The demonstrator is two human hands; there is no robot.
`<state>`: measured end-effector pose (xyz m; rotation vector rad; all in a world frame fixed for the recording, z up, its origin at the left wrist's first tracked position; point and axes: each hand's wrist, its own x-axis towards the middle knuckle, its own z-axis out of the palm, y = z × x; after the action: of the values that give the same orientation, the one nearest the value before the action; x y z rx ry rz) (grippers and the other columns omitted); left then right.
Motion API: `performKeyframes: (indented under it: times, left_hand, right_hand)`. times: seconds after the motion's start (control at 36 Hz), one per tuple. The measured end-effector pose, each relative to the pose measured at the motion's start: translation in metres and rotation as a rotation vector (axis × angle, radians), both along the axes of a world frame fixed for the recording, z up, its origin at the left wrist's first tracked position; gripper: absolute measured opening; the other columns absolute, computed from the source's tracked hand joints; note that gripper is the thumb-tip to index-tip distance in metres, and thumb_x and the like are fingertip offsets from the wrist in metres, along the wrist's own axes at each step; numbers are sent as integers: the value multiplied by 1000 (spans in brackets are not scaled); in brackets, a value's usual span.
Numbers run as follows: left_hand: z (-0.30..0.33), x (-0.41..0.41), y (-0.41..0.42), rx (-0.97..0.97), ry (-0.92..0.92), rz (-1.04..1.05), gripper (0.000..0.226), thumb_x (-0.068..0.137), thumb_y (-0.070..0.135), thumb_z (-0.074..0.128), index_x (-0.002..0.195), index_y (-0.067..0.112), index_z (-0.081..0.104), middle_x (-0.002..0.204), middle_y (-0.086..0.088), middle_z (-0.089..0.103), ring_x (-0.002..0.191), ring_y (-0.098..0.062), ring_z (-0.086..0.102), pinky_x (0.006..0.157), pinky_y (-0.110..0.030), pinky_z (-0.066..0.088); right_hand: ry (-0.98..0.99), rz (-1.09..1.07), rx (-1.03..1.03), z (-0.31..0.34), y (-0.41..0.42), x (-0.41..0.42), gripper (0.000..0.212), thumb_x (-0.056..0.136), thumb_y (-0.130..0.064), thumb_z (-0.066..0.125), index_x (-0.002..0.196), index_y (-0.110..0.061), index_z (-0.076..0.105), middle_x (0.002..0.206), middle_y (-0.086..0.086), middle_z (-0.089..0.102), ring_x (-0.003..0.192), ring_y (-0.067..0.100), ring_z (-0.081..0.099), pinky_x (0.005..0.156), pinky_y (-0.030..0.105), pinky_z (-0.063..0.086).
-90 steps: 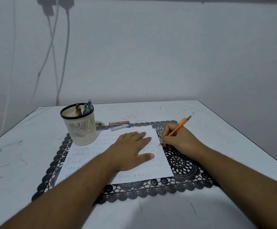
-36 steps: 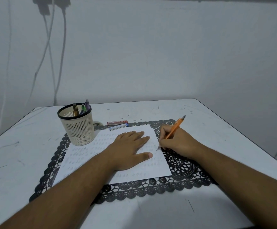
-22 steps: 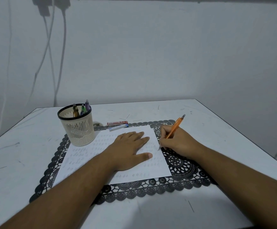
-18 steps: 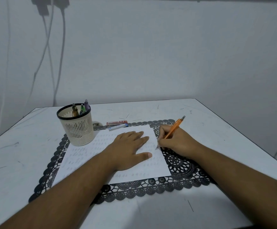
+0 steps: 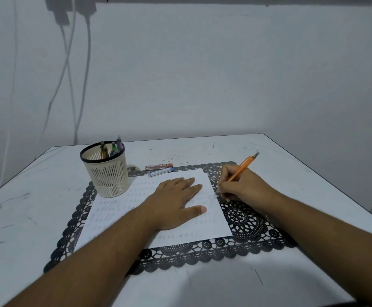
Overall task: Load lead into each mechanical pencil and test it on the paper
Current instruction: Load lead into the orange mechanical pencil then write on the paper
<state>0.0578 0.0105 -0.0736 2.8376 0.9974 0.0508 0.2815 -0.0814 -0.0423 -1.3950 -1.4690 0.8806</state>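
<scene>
1. Right hand (image 5: 241,187) wrapped in a writing grip around the orange mechanical pencil (image 5: 242,166), thumb and fingers pinching low on the barrel.
2. Pencil's long axis tilted: tip down and toward the left at the right edge of the paper (image 5: 211,220), cap end up and away to the right, clear of the hand.
3. Tip at or just above the sheet's right margin; actual contact too small to tell.
4. Left hand (image 5: 176,202) flat on the middle of the paper, fingers straight and spread, thumb out, gripping nothing, pinning the sheet on the black lace placemat (image 5: 245,220).
5. Faint rows of test marks across the paper, the blank strip lying just left of the tip, between the two hands.
6. Judged step: testing this pencil; right hand nearer the work, any stroke likely running leftward toward the left hand's fingertips.
7. Pen holder (image 5: 106,171) at the sheet's far left corner with more pencils (image 5: 114,148) upright inside.
8. Two lead cases (image 5: 159,169) side by side on the table (image 5: 25,218) beyond the paper's far edge, well apart from both hands.
</scene>
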Motion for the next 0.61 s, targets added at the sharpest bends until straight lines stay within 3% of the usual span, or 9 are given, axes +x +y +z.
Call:
performKeyframes:
  times: [0.08,0.25,0.42,0.61]
  left_hand:
    - [0,-1,3,5,3,1,80,95,78,24,164,40,11,173,11,1,159,-13,-2,127,-42,0]
    - [-1,2,3,10,-3,-7,77,96,77,25,163,42,12,173,9,2,159,-15,-1,127,-42,1]
    - [-2,0,3,6,-11,-15,67,98,75,26,160,53,13,173,11,4,159,-15,-1,126,-42,0]
    - [0,1,0,-2,-11,-12,67,98,75,27,160,52,14,173,11,4,159,-14,-1,126,-41,-1]
  right_hand:
    - [-63,18,-22,-9,-6,0,14,92,3,67,83,-6,62,74,19,68,67,27,63,70,38,55]
    - [-62,-20,-3,-11,-8,0,24,90,4,69,77,-15,62,68,11,67,60,21,60,62,32,51]
    - [-100,-7,-15,-13,-10,-2,33,89,1,71,71,-25,64,72,9,68,64,19,62,64,32,52]
    - [-117,-41,-14,-11,-9,-3,24,90,2,69,75,-16,60,69,9,66,59,16,61,61,26,50]
